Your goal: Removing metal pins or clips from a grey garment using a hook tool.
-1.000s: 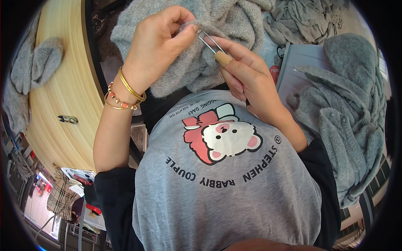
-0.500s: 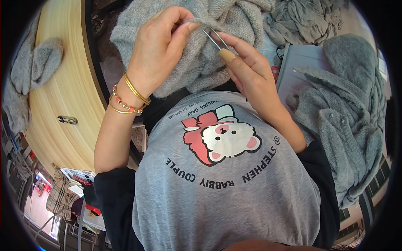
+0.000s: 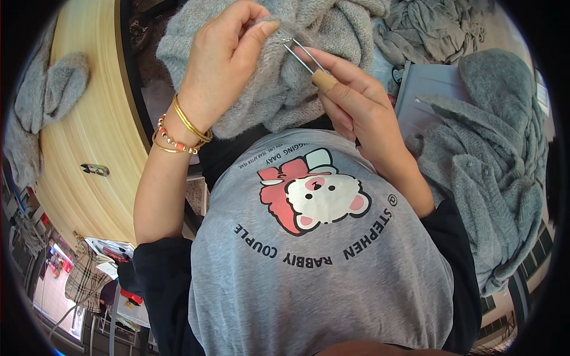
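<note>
A bundle of fuzzy grey knitwear point(image 3: 267, 83) lies in front of me at the top of the view. My left hand point(image 3: 224, 50), with gold bangles and a beaded bracelet at the wrist, pinches a raised fold of it between thumb and forefinger. In my right hand point(image 3: 353, 95) are slim metal tweezers point(image 3: 300, 56), gripped between thumb and fingers. A tan band wraps the thumb tip. The tweezers' two prongs are slightly apart, and their tips meet the knit just right of my left fingertips. Whether they pinch a strand is too small to tell.
At left stands a pale wooden table point(image 3: 89, 118) bearing dark-handled snips point(image 3: 96, 170) and another grey knit piece point(image 3: 53, 89). To the right, grey knitwear point(image 3: 475, 160) drapes over a grey plastic bin point(image 3: 424, 89). More grey knits point(image 3: 430, 29) are heaped at far right.
The tweezers have shifted slightly left, and their prongs show more plainly now. My left fingers have risen a little with the knit. The surroundings look the same.
</note>
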`<act>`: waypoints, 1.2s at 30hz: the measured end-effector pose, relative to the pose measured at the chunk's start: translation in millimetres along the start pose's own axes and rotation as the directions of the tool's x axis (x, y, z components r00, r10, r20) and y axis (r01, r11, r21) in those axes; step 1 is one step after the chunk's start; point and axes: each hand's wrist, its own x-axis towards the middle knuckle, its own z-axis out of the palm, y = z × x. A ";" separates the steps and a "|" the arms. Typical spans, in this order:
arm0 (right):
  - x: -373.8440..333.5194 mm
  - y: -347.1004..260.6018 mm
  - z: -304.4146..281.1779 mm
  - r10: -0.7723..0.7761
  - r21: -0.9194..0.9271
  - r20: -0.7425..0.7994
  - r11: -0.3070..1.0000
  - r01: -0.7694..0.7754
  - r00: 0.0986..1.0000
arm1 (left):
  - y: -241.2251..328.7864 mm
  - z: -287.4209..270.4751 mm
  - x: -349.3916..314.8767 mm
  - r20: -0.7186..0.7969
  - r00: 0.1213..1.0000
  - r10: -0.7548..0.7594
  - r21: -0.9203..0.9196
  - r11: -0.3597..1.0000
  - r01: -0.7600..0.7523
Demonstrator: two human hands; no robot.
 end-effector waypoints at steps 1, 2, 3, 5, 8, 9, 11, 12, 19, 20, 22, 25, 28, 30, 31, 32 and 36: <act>0.3 -2.1 0.9 0.025 0.010 -0.008 1.000 -0.025 1.000 | -0.2 -0.2 -0.5 -0.003 1.000 0.000 0.001 1.000 0.000; 0.4 -2.1 -2.2 0.025 0.010 -0.011 1.000 -0.025 1.000 | -0.6 1.1 0.3 -0.018 0.999 0.045 -0.005 0.999 -0.045; 0.7 -2.0 -7.5 0.044 0.040 0.026 0.998 -0.045 0.999 | -1.3 2.1 0.9 -0.034 0.995 0.090 -0.009 0.996 -0.090; 0.8 -0.7 -9.5 0.061 0.070 0.064 0.995 -0.066 0.996 | -11.6 -2.5 2.3 0.004 0.998 0.065 -0.052 0.997 -0.065; 0.5 0.5 -8.1 -0.030 0.005 0.013 1.000 0.030 0.999 | -26.0 -4.9 2.5 0.057 0.989 0.138 -0.044 0.990 -0.136; 0.3 -0.6 -11.6 -0.042 -0.039 0.032 0.998 0.043 0.999 | -28.4 -5.6 3.1 0.078 0.969 0.233 0.003 0.972 -0.234; 0.2 -1.1 -15.9 -0.054 -0.085 0.052 0.995 0.058 0.997 | -30.0 -8.5 5.2 0.140 0.971 0.196 -0.053 0.980 -0.190; 0.2 -0.4 -17.2 -0.039 -0.070 0.049 0.997 0.042 0.998 | -30.1 -9.2 5.7 0.205 0.966 0.159 -0.105 0.985 -0.140; 0.1 -6.5 -28.2 0.111 0.112 0.160 0.985 -0.130 0.981 | -25.8 -18.0 12.0 0.316 0.894 0.318 -0.122 0.948 -0.294; 0.1 -7.4 -31.7 0.113 0.109 0.159 0.985 -0.131 0.981 | -22.0 -22.1 13.5 0.368 0.878 0.305 -0.135 0.952 -0.274; -0.1 -9.0 -38.8 0.148 0.425 0.372 0.851 -0.310 0.916 | -23.1 -25.6 14.3 0.417 0.860 0.294 -0.150 0.956 -0.253; -1.0 -7.4 -36.9 0.166 0.501 0.446 0.768 -0.399 0.880 | -30.4 -29.8 14.7 0.416 0.877 0.241 -0.175 0.967 -0.183; -3.4 -2.3 -27.4 -0.061 -0.306 0.147 0.946 0.104 0.987 | -29.3 -27.0 14.0 0.409 0.878 0.249 -0.244 0.957 -0.158; -2.7 5.6 -26.3 -0.260 -0.548 0.207 0.768 0.332 0.943 | -11.6 -21.3 14.7 0.376 0.922 0.088 -0.465 0.879 0.106; -2.6 7.8 -26.4 -0.419 -0.719 0.318 0.479 0.504 0.851 | -12.6 -22.8 15.6 0.376 0.922 0.089 -0.467 0.878 0.105; -2.3 6.9 -26.5 -0.417 -0.717 0.322 0.478 0.507 0.850 | -15.0 -26.2 15.9 0.388 0.921 0.040 -0.448 0.881 0.151; -5.3 -3.2 -25.7 -0.379 -0.719 0.219 0.560 0.411 0.899 | -32.3 -24.9 13.4 0.412 0.887 0.207 -0.288 0.953 -0.089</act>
